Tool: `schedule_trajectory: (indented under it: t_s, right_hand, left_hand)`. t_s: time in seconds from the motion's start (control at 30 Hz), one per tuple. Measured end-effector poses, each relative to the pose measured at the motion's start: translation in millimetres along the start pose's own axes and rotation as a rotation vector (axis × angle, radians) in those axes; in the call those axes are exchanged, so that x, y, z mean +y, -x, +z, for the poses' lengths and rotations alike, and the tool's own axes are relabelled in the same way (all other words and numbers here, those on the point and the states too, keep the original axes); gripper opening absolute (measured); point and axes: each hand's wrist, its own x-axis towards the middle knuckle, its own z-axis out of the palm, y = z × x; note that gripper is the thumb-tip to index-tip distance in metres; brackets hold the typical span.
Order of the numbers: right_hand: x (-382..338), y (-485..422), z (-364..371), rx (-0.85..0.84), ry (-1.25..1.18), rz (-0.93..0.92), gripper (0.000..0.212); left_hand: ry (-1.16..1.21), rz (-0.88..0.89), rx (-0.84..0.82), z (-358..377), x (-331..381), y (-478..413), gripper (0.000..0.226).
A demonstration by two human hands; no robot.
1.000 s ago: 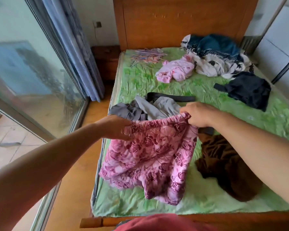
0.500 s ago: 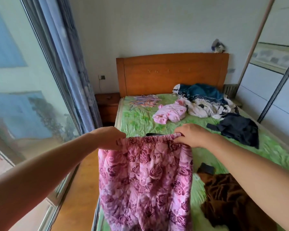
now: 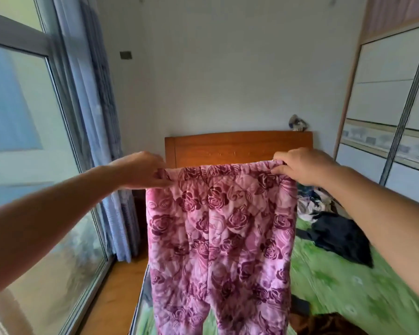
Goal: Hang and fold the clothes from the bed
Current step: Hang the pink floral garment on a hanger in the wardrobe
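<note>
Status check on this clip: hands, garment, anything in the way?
Gripping the waistband ends: left hand, right hand. Held up: pink rose-print trousers, legs hanging above the green bedsheet. Nothing blocking; dark clothes lie behind on it.

Only the person's arms and hands are in view. The left forearm and the right forearm are both bare along their whole visible length, broad and smooth. The left hand and the right hand are bare too. The right hand has full, rounded knuckles, while motion blur softens the left hand's finer detail.
</note>
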Motion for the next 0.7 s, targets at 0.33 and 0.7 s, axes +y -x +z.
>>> schedule_trajectory:
  t_s: [0.33,0.7]
  right_hand:
    - [80,5,-55,0.142,-0.289,0.075,0.009]
    - [140,71,-79,-0.071,-0.062,0.143,0.013]
  left_hand:
    - [0.135,-0.009,-0.109,-86,72,-66,0.050]
    - [-0.020,-0.046,-0.019,-85,119,-110,0.081]
